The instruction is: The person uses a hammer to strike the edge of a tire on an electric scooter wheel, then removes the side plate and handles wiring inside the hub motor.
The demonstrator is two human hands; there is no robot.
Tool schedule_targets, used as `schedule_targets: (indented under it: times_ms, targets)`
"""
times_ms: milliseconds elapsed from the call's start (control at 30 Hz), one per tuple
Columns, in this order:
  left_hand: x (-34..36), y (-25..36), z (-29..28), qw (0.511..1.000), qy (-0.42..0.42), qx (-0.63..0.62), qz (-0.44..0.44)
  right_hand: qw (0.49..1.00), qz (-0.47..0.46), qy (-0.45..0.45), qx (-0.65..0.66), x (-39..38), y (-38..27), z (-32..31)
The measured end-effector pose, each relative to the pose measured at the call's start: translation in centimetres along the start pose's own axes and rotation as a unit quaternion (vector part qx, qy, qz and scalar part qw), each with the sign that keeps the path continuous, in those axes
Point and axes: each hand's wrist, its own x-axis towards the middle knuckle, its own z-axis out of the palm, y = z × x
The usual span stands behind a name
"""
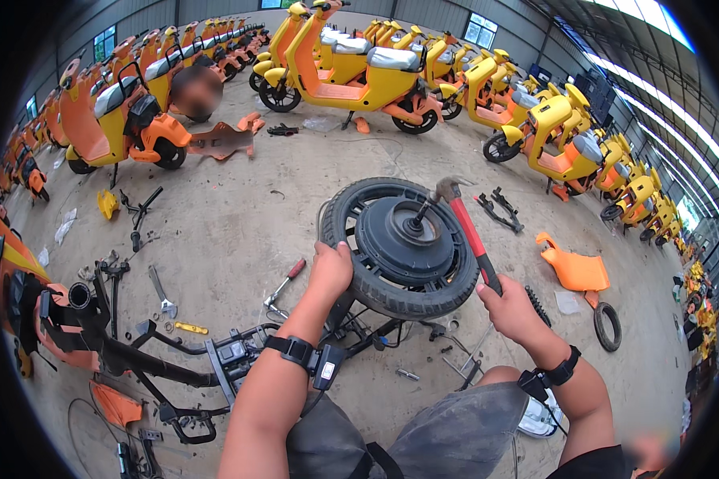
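A wheel with a black tyre (382,299) and a dark hub motor (391,254) lies tilted in front of me, above a black scooter frame (176,363). At the tyre's left edge, my left hand (331,270) is closed on the rubber. My right hand (510,307) grips the black end of a hammer (465,223) with a red and black handle. The hammer's metal head is over the hub's centre, close to the axle (414,225); whether it touches cannot be made out.
A ratchet wrench (284,283), an adjustable wrench (163,292) and a yellow-handled tool (190,328) lie on the concrete floor. To the right are an orange body panel (575,267) and a loose tyre (607,327). Rows of yellow and orange scooters (351,76) stand beyond.
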Motion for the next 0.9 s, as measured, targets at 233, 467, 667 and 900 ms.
schedule_targets:
  times_ms: [233,467,667,900]
  targets:
    - [-0.1,-0.3,-0.6,1.000,0.017,0.008,0.003,0.999,-0.010,0.014,-0.045,0.5,-0.8,-0.4]
    - [0.0,0.4,-0.6,0.999,0.026,0.032,0.001,0.994,-0.042,0.027,-0.095,1.6,0.3,-0.2]
    - [0.3,0.3,-0.2,1.000,0.010,0.024,0.015,0.980,-0.118,0.117,-0.108,2.1,-4.8,-7.0]
    - [0.1,-0.1,-1.1,0.999,0.005,0.036,-0.039,0.885,-0.311,0.320,0.134,1.4,-15.0,-15.9]
